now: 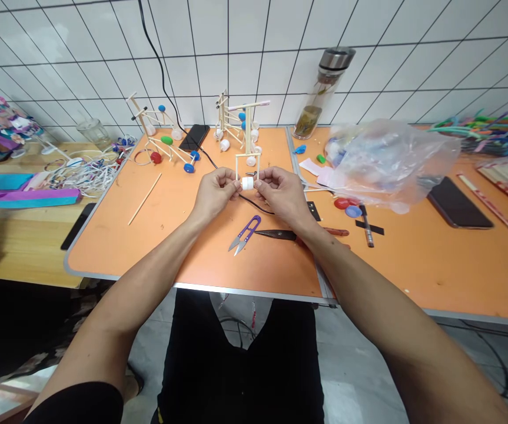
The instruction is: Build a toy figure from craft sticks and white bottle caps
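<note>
My left hand (217,191) and my right hand (281,194) pinch the two lower ends of a small wooden stick frame (248,155), above the orange table. Between my fingertips sits a white cylinder (248,184) at the bottom of the frame; how it is fixed is hidden by my fingers. Close below lie purple thread snips (245,234), blades toward me. Pliers (280,234) with red-orange handles lie partly under my right forearm. Behind the frame stands a stick structure (231,121) with white and blue wheels.
At the back left is another stick model (160,138) with coloured wheels, near a phone (195,137). A loose stick (145,199) lies left. On the right are a glass bottle (319,97), a plastic bag (381,156), a phone (459,203) and a pen (367,227). A black cable crosses behind my hands.
</note>
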